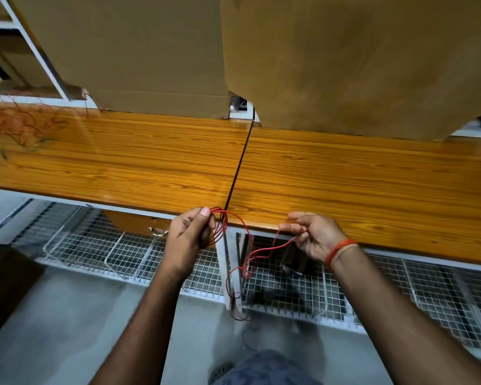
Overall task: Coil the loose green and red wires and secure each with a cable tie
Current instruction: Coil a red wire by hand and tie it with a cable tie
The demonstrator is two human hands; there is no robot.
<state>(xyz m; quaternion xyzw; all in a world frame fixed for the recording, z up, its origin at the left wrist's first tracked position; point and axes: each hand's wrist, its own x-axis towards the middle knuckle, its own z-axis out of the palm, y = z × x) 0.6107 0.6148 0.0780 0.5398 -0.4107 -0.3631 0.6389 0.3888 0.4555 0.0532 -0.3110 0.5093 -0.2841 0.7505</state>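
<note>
Just below the counter [345,190] edge, the left hand [188,234] gripped red wire [220,226] loops in curled fingers while the right hand [315,236] pinched its trailing strand.

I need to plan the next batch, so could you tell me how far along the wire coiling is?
Early stage. Done: the left hand grips a few finished loops of red wire. In hand: the right hand pinches the same wire, feeding it across; a long tail hangs below the wooden bench. Left: finishing this coil, tying it, and the tangled wires at the bench's far left. No cable tie is visible.
</note>
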